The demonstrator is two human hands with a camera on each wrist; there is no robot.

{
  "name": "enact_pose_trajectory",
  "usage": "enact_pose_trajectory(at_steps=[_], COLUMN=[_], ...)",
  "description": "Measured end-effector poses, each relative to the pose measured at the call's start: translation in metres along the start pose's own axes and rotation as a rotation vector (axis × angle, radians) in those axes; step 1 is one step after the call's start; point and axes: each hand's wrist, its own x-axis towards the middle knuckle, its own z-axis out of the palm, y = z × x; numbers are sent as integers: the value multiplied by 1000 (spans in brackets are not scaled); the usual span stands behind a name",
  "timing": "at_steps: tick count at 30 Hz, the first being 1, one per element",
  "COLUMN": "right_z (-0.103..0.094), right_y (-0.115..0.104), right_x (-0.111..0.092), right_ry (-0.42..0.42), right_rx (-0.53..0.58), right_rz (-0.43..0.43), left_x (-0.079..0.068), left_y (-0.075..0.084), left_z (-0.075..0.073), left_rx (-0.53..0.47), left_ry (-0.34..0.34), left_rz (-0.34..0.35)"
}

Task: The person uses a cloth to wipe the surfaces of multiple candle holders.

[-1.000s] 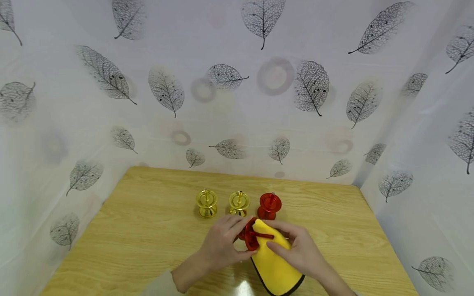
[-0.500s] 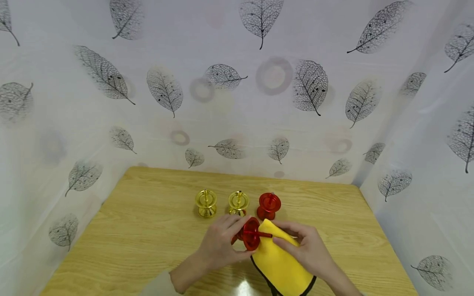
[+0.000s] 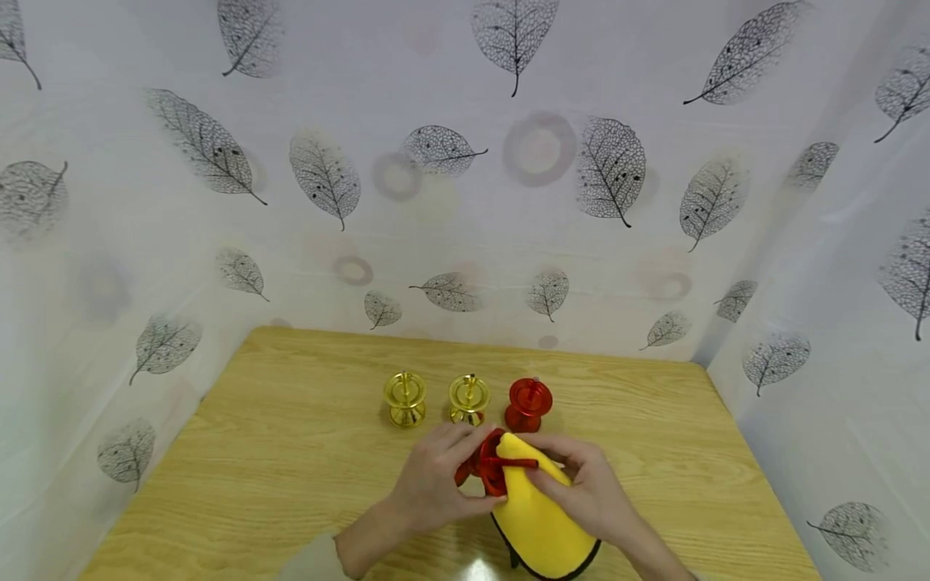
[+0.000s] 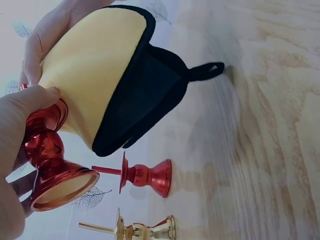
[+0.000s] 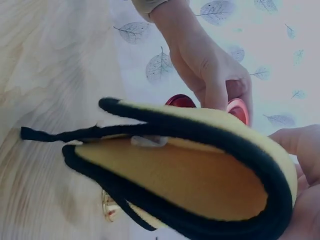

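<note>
Gripped a red candlestick (image 4: 46, 150) in the left hand (image 3: 436, 476), tipped on its side over the wooden table (image 3: 690, 452), with its spike (image 3: 519, 462) to the right; pinched a yellow cloth (image 3: 541, 528) in the right hand (image 3: 587, 488), against the dish (image 3: 494, 482). Had another red candlestick (image 3: 529, 401) upright just beyond, then a gold candlestick (image 3: 469, 397) and a second gold candlestick (image 3: 405, 395) in a row leftward, before a leaf-printed sheet (image 3: 465, 226).

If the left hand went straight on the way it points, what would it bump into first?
Probably the yellow cloth, right beside the red holder that the left hand grips. Farther on, the standing red holder looks roughly in line, though depth is unclear.
</note>
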Motion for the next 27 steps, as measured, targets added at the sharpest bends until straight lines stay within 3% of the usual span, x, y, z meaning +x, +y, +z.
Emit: enact_pose_trajectory(at_steps=[8, 19, 22, 27], right_z=[-8, -14, -12, -7], right_y=[-8, -17, -16, -7], right_x=[-3, -13, -16, -18], right_ry=[2, 205, 275, 336], right_rx=[54, -50, -29, -26], right_rz=[67, 59, -12, -223], left_x=[4, 8, 8, 8], left_y=[4, 6, 7, 8], left_z=[-2, -5, -5, -6], left_rx=[-11, -54, -86, -202], left_ry=[-29, 2, 8, -3], left_rz=[-35, -114, -138, -213])
